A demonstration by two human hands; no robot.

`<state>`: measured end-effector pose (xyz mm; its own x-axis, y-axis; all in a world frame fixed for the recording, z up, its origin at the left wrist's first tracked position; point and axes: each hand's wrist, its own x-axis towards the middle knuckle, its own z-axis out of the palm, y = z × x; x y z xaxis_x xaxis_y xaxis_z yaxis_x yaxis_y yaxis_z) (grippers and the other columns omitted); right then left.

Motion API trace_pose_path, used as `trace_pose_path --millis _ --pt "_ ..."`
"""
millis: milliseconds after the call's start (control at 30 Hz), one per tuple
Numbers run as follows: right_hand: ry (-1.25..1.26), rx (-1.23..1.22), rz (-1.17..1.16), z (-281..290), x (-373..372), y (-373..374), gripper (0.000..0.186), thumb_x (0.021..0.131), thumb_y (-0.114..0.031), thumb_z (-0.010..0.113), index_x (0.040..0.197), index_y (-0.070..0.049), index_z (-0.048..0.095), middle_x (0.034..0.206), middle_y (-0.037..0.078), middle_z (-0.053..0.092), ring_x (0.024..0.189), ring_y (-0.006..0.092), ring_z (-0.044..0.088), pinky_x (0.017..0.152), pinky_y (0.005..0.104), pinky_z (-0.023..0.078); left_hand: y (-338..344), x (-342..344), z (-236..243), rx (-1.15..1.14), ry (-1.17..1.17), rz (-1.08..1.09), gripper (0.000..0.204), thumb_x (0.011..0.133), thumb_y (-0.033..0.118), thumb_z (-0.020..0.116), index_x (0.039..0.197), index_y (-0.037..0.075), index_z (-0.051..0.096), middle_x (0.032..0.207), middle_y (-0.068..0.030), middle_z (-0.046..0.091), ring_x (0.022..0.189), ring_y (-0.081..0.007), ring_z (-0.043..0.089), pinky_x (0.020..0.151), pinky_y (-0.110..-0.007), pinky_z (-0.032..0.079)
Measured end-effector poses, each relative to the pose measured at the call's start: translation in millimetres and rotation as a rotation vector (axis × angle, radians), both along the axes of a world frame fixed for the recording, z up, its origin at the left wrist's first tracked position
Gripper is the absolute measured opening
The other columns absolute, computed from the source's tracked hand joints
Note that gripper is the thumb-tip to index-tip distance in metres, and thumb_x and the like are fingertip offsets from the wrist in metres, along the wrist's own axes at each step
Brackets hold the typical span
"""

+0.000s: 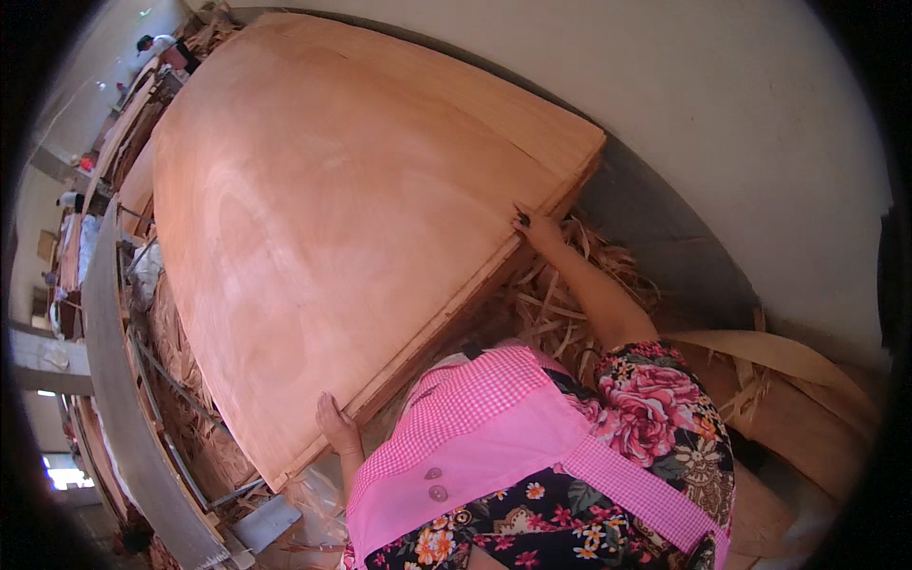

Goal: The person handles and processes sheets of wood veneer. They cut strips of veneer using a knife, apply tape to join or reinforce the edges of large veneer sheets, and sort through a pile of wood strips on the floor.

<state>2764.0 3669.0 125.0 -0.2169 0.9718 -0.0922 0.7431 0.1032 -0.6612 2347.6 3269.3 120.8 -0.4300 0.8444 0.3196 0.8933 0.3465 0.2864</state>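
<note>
A large stack of thin wood veneer sheets [313, 218] stretches away in front of me, its smooth pinkish-tan top sheet nearly covering the pile. At the near edge, toward the left corner, my left hand [338, 427] lies with its fingers extended on the top sheet. Farther right, my right hand [541, 231] is closed at the same edge around a small dark tool [522, 218], whose tip shows beyond the fingers; its exact kind is too small to tell. A long seam or overlapping strip runs along the sheet's right side.
Curled veneer strips [556, 304] pile up below the stack's right edge, beside a pale wall [741, 123]. At left stand a long grey beam [119, 380] and metal rods among scraps. More wood sheets [807, 380] lie at lower right. A person [166, 49] is far off at upper left.
</note>
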Motion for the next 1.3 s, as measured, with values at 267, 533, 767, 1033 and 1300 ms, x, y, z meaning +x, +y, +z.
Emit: trace_pose_path --millis 267,533,767,1033,1300 --pt "-0.029 -0.007 -0.016 -4 -5 -12 0.051 0.083 -0.036 0.054 0.13 -0.025 0.036 0.104 0.013 0.058 0.094 0.0289 0.056 0.078 0.037 0.043 -18 -6 -4 -0.083 0.18 -0.024 0.02 0.079 0.007 0.054 0.098 0.004 0.057 0.108 -0.0151 0.056 0.105 -0.0329 0.05 0.089 -0.041 0.038" --pt "-0.072 0.017 0.017 -14 7 -8 0.048 0.077 -0.045 0.058 0.105 -0.005 0.057 0.099 0.016 0.06 0.087 0.0316 0.058 0.075 0.038 0.044 -24 -1 -6 -0.075 0.125 0.018 0.025 0.069 0.007 0.059 0.094 0.004 0.058 0.103 -0.0146 0.058 0.1 -0.0305 0.053 0.087 -0.039 0.042" --pt "-0.168 0.103 0.074 -9 6 -8 0.054 0.083 -0.038 0.053 0.126 -0.007 0.042 0.111 0.019 0.055 0.101 0.0282 0.053 0.085 0.0331 0.039 -22 10 -6 -0.011 0.201 0.105 0.016 0.07 0.01 0.058 0.085 0.007 0.059 0.101 -0.0089 0.059 0.103 -0.0261 0.052 0.088 -0.041 0.039" --pt "0.011 0.011 0.073 -4 2 -7 0.054 0.084 -0.033 0.055 0.125 -0.001 0.043 0.119 0.021 0.049 0.107 0.0309 0.048 0.088 0.0352 0.037 -19 23 -12 -0.115 0.244 0.224 0.023 0.073 0.013 0.056 0.096 0.01 0.059 0.109 -0.0037 0.058 0.105 -0.0231 0.051 0.089 -0.041 0.037" --pt "-0.126 0.112 0.05 -17 14 -5 0.069 0.076 -0.022 0.065 0.135 -0.014 0.029 0.128 0.019 0.041 0.114 0.0295 0.043 0.092 0.038 0.037 -8 37 -4 -0.09 0.147 0.288 0.033 0.074 0.017 0.054 0.105 0.008 0.056 0.112 -0.0094 0.055 0.107 -0.025 0.049 0.089 -0.04 0.037"
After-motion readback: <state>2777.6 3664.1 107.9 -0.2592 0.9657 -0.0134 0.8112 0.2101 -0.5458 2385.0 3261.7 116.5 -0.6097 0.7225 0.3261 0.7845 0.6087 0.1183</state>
